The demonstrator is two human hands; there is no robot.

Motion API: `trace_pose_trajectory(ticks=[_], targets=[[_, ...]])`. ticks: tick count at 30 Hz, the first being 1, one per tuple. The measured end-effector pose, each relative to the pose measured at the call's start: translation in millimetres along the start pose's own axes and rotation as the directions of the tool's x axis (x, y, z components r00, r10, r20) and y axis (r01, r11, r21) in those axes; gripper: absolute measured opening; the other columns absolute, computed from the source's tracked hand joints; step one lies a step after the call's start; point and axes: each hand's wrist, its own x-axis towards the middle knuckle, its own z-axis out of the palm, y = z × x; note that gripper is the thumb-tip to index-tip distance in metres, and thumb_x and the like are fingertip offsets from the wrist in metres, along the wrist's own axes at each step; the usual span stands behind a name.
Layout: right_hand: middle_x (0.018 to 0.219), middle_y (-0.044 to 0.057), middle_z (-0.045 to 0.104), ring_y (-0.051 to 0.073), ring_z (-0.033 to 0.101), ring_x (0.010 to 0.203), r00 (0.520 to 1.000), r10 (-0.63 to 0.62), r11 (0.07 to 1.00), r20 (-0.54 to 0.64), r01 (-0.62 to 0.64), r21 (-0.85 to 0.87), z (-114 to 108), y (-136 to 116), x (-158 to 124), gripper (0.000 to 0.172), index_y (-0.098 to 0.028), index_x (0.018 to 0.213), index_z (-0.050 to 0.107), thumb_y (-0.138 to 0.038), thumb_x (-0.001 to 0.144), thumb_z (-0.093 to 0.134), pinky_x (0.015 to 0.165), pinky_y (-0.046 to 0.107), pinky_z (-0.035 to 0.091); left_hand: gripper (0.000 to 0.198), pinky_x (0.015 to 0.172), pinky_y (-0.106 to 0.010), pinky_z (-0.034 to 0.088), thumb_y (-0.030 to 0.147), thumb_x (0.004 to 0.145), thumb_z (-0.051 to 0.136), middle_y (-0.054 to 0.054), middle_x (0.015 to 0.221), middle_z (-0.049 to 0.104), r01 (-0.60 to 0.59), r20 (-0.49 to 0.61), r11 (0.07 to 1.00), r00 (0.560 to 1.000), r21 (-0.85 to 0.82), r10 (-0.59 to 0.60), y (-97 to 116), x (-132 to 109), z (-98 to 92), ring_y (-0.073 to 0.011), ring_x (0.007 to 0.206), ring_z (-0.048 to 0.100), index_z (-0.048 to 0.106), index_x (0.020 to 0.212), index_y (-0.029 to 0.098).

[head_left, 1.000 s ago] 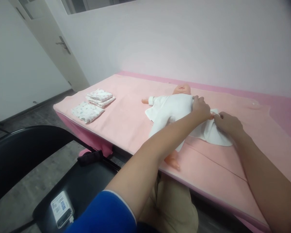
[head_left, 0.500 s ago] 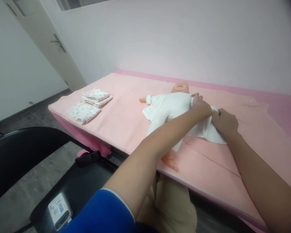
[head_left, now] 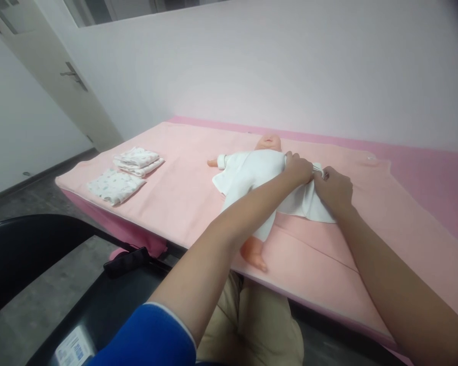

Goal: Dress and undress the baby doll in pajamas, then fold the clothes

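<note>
A baby doll lies on its back on the pink-covered table, a white baby garment spread over its body. One doll hand pokes out of the cuff on the left, and a bare foot shows near the table's front edge. At the garment's sleeve on the right, my left hand is closed on the cloth by the doll's shoulder. My right hand pinches the sleeve's end, where the opening shows between my hands. The doll's other arm is hidden.
Folded patterned white cloths lie at the table's left end. Close to its front edge stands a black chair bearing a dark object and a white device with a label. A wall runs behind the table.
The view has turned a little, so everything sits further left. Both hands keep hold of the sleeve, with the cloth between them slightly shifted.
</note>
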Motion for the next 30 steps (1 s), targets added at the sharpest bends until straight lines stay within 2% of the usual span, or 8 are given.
trace_pose_trajectory(ticks=[3, 7, 10, 17, 19, 22, 25, 30], targets=[[0.084, 0.009, 0.064, 0.026, 0.054, 0.081, 1.0, -0.02, 1.0, -0.01, 0.02, 0.001, -1.6, -1.1, -2.2, 0.028, -0.025, 0.09, 0.056, -0.047, 0.103, 0.046, 0.069, 0.034, 0.033, 0.04, 0.122, -0.053, 0.033, 0.03, 0.097, 0.057, -0.015, 0.139, 0.072, -0.034, 0.039, 0.999, 0.999, -0.008, 0.034, -7.7, -3.0, -6.3, -0.0331, 0.135, 0.055, 0.075, 0.131, 0.017], [0.085, 0.009, 0.066, 0.028, 0.057, 0.084, 1.0, -0.005, 1.0, 0.02, 0.005, 0.006, -4.8, -1.8, -4.2, 0.029, -0.025, 0.091, 0.06, -0.046, 0.103, 0.045, 0.069, 0.035, 0.035, 0.059, 0.115, -0.044, 0.043, 0.041, 0.088, 0.072, -0.016, 0.145, 0.066, -0.218, 0.163, 0.976, 0.962, -0.026, 0.219, -49.1, -5.6, -29.3, -0.0332, 0.138, 0.052, 0.067, 0.143, 0.02], [0.086, 0.01, 0.068, 0.028, 0.059, 0.083, 0.999, 0.015, 1.0, 0.047, -0.015, -0.006, -8.2, -8.5, -2.8, 0.029, -0.025, 0.089, 0.062, -0.045, 0.102, 0.045, 0.068, 0.035, 0.037, 0.066, 0.115, -0.046, 0.041, 0.042, 0.083, 0.078, -0.016, 0.15, 0.061, -0.177, 0.098, 0.984, 0.979, 0.001, 0.177, -75.3, -10.9, -39.4, -0.0365, 0.142, 0.048, 0.063, 0.144, 0.022], [0.084, 0.012, 0.07, 0.028, 0.062, 0.081, 0.982, -0.111, 0.991, 0.153, 0.121, -0.056, -12.8, -45.9, 12.2, 0.034, -0.024, 0.075, 0.055, -0.044, 0.101, 0.047, 0.066, 0.034, 0.034, 0.053, 0.11, -0.043, 0.042, 0.015, 0.093, 0.06, -0.025, 0.135, 0.066, -0.022, -0.064, 0.999, 0.998, 0.03, 0.023, -46.1, -9.4, -15.5, -0.0349, 0.128, 0.062, 0.053, 0.144, 0.005], [0.081, 0.01, 0.068, 0.027, 0.061, 0.078, 0.971, -0.135, 0.988, 0.197, 0.146, -0.042, -16.8, -48.1, 13.5, 0.035, -0.024, 0.073, 0.052, -0.045, 0.101, 0.047, 0.065, 0.033, 0.034, 0.055, 0.109, -0.043, 0.044, 0.016, 0.09, 0.063, -0.024, 0.14, 0.064, -0.053, -0.006, 0.999, 0.999, -0.007, 0.053, -53.9, -7.6, -19.9, -0.0338, 0.126, 0.064, 0.055, 0.144, 0.006], [0.077, 0.009, 0.066, 0.026, 0.06, 0.075, 0.962, -0.134, 0.99, 0.236, 0.139, -0.007, -22.5, -46.0, 11.9, 0.034, -0.025, 0.075, 0.052, -0.046, 0.101, 0.047, 0.064, 0.034, 0.035, 0.057, 0.111, -0.037, 0.047, 0.021, 0.089, 0.062, -0.016, 0.152, 0.06, -0.213, 0.112, 0.947, 0.963, -0.24, 0.245, -88.4, -10.1, -31.5, -0.0273, 0.13, 0.062, 0.058, 0.145, 0.015], [0.079, 0.009, 0.067, 0.027, 0.061, 0.075, 0.952, -0.183, 0.979, 0.244, 0.199, -0.045, -21.1, -54.4, 10.7, 0.032, -0.024, 0.081, 0.056, -0.044, 0.103, 0.044, 0.064, 0.035, 0.036, 0.058, 0.114, -0.029, 0.047, 0.006, 0.089, 0.039, -0.01, 0.151, 0.064, -0.288, -0.059, 0.834, 0.953, -0.471, 0.296, -113.6, -14.4, -29.0, -0.016, 0.132, 0.062, 0.06, 0.141, 0.016], [0.089, 0.013, 0.07, 0.028, 0.065, 0.079, 0.92, -0.304, 0.942, 0.246, 0.329, -0.063, -16.2, -87.5, 9.9, 0.032, -0.022, 0.092, 0.06, -0.044, 0.106, 0.041, 0.065, 0.035, 0.034, 0.057, 0.109, -0.033, 0.051, 0.001, 0.081, 0.034, -0.008, 0.135, 0.073, -0.347, -0.346, 0.768, 0.922, -0.538, 0.174, -104.0, -14.5, -8.7, -0.0155, 0.12, 0.066, 0.064, 0.126, 0.02]])
